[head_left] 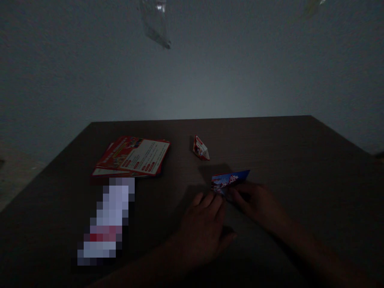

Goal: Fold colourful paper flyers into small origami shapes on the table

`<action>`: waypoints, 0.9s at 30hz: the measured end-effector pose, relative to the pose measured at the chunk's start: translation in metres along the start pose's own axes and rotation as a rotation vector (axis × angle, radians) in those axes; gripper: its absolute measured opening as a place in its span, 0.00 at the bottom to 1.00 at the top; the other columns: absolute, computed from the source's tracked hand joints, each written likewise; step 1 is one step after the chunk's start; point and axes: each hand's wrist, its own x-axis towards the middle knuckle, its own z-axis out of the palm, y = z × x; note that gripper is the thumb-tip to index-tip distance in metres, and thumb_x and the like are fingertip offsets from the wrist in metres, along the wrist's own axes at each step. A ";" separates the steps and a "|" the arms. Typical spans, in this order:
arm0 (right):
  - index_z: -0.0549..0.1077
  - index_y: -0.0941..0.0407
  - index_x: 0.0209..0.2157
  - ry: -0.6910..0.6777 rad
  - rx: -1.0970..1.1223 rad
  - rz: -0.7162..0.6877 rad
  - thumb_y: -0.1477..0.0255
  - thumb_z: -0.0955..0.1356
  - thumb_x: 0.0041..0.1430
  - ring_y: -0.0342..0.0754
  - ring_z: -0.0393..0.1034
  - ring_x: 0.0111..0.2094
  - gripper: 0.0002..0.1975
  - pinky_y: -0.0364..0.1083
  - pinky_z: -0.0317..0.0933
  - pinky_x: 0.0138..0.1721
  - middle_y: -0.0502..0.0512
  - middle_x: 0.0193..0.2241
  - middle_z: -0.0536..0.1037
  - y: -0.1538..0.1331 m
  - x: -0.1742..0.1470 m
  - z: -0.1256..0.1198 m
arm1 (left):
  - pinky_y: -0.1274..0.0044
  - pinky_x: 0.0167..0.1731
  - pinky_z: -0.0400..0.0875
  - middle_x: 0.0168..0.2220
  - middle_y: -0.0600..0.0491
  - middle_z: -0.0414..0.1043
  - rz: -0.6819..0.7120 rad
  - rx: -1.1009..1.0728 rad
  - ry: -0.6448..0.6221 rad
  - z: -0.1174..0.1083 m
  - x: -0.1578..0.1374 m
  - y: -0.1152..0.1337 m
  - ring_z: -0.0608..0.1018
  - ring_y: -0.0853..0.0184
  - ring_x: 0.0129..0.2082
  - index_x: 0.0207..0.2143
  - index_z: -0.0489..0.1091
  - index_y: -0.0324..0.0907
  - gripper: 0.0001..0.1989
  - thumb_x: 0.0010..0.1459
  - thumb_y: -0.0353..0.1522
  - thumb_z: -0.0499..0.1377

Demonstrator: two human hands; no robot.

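Note:
A blue piece of folded paper [230, 179] with a white snowflake-like print stands partly raised from the table near the middle. My right hand [261, 202] grips its lower right part between thumb and fingers. My left hand [204, 226] lies palm down beside the paper's lower left corner. Its fingertips touch or nearly touch that edge, and its thumb is stretched out to the right. The paper's lower edge is partly hidden by my fingers. Behind it sits a small folded red and white paper [201, 149], standing on its own.
A stack of red and white printed leaflets [135, 157] lies at the left of the dark wooden table [285, 148]. A blurred-out pale strip [111, 220] lies in front of it. A clear plastic holder [155, 24] hangs on the wall [240, 72]. The light is dim.

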 end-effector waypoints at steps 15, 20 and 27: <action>0.77 0.54 0.31 0.001 -0.007 0.012 0.66 0.60 0.62 0.49 0.73 0.30 0.15 0.45 0.62 0.31 0.54 0.30 0.79 0.001 0.000 0.001 | 0.63 0.55 0.55 0.54 0.45 0.63 0.006 -0.038 -0.019 -0.002 0.002 0.002 0.63 0.56 0.53 0.56 0.59 0.36 0.28 0.59 0.45 0.53; 0.77 0.54 0.32 0.005 -0.011 0.019 0.66 0.61 0.62 0.49 0.73 0.30 0.15 0.45 0.62 0.31 0.55 0.31 0.79 0.000 0.000 0.001 | 0.63 0.57 0.52 0.53 0.46 0.65 0.027 -0.010 -0.006 0.001 0.001 0.002 0.63 0.57 0.54 0.54 0.62 0.36 0.27 0.60 0.46 0.51; 0.77 0.54 0.32 0.009 -0.027 0.005 0.67 0.61 0.62 0.49 0.73 0.30 0.14 0.45 0.63 0.32 0.55 0.30 0.79 0.003 0.000 0.003 | 0.67 0.60 0.48 0.55 0.45 0.63 0.053 0.005 0.038 0.004 0.001 0.001 0.62 0.58 0.57 0.54 0.61 0.34 0.28 0.61 0.46 0.50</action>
